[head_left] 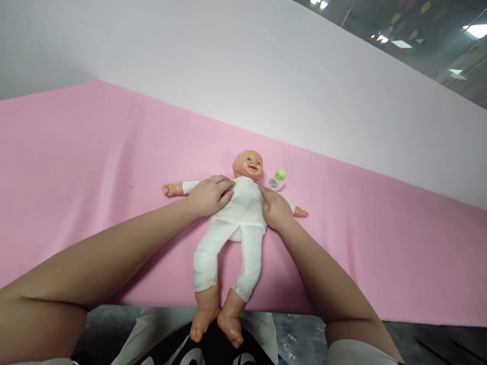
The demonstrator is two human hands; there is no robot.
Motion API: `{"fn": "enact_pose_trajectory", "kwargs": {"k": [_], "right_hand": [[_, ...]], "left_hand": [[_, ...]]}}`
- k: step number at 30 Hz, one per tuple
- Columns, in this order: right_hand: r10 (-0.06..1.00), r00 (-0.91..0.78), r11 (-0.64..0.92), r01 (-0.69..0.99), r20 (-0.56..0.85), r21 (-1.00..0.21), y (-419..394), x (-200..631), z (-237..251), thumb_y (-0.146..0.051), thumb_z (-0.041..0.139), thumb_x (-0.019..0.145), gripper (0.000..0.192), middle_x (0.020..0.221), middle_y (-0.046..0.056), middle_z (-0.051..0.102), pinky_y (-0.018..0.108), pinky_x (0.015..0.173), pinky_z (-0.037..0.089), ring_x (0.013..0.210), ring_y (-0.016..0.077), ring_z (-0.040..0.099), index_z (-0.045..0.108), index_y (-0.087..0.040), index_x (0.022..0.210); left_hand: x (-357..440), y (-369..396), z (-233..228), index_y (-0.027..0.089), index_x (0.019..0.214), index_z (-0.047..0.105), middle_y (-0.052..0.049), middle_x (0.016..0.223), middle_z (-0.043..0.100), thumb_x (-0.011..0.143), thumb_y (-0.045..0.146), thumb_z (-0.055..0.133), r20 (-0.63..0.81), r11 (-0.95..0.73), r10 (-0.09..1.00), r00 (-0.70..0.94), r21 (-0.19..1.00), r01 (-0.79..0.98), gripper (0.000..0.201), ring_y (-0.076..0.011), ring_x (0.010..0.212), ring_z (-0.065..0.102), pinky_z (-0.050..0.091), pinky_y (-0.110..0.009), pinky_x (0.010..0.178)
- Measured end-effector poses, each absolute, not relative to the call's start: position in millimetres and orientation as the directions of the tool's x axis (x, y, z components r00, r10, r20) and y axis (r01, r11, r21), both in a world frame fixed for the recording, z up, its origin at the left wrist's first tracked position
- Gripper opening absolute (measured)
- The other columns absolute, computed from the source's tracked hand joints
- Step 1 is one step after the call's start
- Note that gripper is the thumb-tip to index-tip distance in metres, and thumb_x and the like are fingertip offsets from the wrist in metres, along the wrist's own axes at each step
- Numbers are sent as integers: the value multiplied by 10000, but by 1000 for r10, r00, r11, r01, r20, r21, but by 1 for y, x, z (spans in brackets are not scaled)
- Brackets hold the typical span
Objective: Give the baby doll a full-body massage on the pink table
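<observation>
A baby doll (247, 200) in a white cloth suit lies on its back, face up, with its arms spread. My left hand (212, 195) rests over the doll's shoulder and upper arm at the left, fingers stretched flat with the thumb apart. On the other side, my right hand (276, 207) lies against the doll's shoulder and side, fingers extended; some fingertips are hard to make out. Neither hand lifts the doll. A small clear bottle (276, 181) with a green cap lies just beyond my right hand, near the doll's head.
Pink cloth (95, 167) covers the table, with soft folds at left and right. Behind it rises a white panel (228, 61). The doll's feet (218, 317) hang past the table's front edge, close to my body. Glass with reflected lights (399, 43) shows at upper right.
</observation>
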State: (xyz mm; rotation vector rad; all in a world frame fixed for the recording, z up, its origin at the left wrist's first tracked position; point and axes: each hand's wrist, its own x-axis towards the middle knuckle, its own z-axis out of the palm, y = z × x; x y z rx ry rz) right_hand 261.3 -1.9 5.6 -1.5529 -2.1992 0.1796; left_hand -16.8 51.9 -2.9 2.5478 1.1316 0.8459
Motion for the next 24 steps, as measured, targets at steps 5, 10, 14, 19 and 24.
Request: {"fn": "enact_pose_trajectory", "kwargs": {"k": [5, 10, 14, 19, 24], "right_hand": [[927, -250, 333, 892, 279, -305, -1, 260, 4, -35, 468, 859, 737, 1511, 83, 694, 461, 1208, 506, 1369, 289, 660, 568, -212, 1567], [934, -241, 315, 903, 265, -291, -2, 257, 3, -55, 483, 870, 720, 1475, 105, 712, 482, 1193, 508, 1342, 303, 664, 563, -194, 1572], [927, -271, 344, 892, 260, -294, -3, 257, 2, -68, 503, 861, 721, 1457, 111, 720, 476, 1191, 512, 1314, 303, 671, 569, -177, 1571], [918, -278, 356, 892, 282, -279, -4, 258, 1, -94, 503, 883, 672, 1457, 142, 712, 484, 1203, 504, 1306, 310, 671, 592, -134, 1548], [918, -282, 357, 894, 280, -271, -6, 258, 3, -97, 502, 888, 673, 1464, 142, 708, 497, 1199, 509, 1313, 320, 668, 584, -140, 1554]], "left_hand": [[-13, 19, 15, 256, 1177, 798, -134, 1210, 780, 966, 389, 583, 500, -774, 610, 615, 542, 327, 329, -352, 1169, 706, 543, -527, 1081], [0, -16, 26, 315, 1379, 747, -114, 1374, 760, 989, 371, 622, 469, -804, 314, 825, 593, -32, 413, -349, 1333, 680, 451, -541, 1229], [4, -3, 18, 376, 1530, 640, -80, 1630, 581, 960, 501, 702, 373, -823, 346, 861, 560, 89, 587, -402, 1574, 456, 180, -648, 1351], [-4, 30, 6, 334, 1581, 598, -81, 1725, 452, 1035, 527, 582, 336, -779, 531, 778, 555, 292, 580, -376, 1646, 334, 116, -633, 1362], [-12, 43, 1, 261, 1565, 610, -117, 1713, 472, 1056, 534, 506, 356, -703, 683, 637, 556, 443, 587, -355, 1605, 414, 254, -583, 1340]]}}
